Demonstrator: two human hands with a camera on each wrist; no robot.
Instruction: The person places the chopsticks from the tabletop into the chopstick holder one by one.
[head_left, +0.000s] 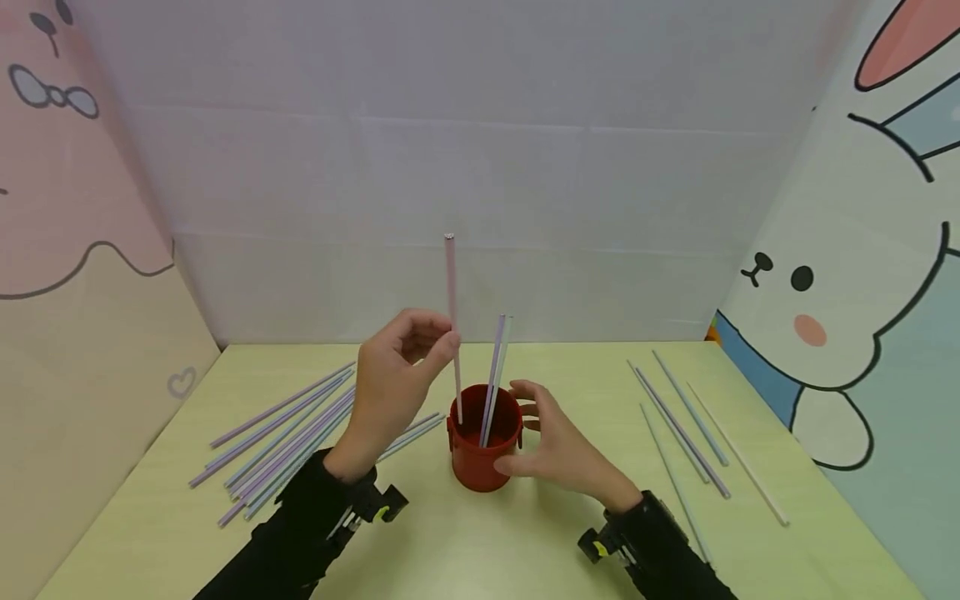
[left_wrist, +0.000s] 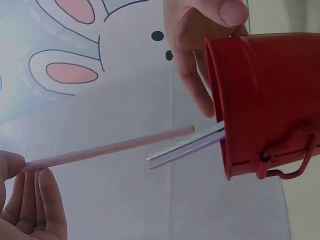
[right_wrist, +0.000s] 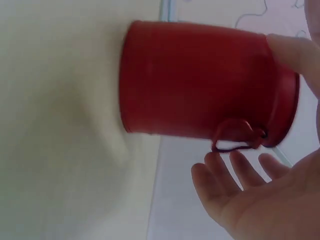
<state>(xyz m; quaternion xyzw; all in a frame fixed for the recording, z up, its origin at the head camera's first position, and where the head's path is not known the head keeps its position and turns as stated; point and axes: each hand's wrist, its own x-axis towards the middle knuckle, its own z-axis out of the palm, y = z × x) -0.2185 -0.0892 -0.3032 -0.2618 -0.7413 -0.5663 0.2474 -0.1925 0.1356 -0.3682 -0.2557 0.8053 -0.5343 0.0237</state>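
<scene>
My left hand (head_left: 399, 379) pinches a pink stick (head_left: 451, 279) between thumb and fingertips and holds it nearly upright. In the left wrist view, the stick's lower end stands just outside the mouth of a red bucket (head_left: 480, 467). A purple stick (head_left: 496, 358) and a pale whitish stick (head_left: 503, 360) lean inside the bucket. To the bucket's right is my right hand (head_left: 551, 446), fingers loosely bent and spread. Its thumb lies against the bucket near the rim, while the other fingers hang by the small wire handle (right_wrist: 235, 147), apparently apart from the bucket wall.
On the left of the pale yellow table (head_left: 427, 550) lies a fanned pile of purple and bluish sticks (head_left: 288, 442). Several loose sticks (head_left: 682, 429) are scattered at the right. A white cloth wall (head_left: 480, 183) rises behind, with printed cartoon panels at both sides.
</scene>
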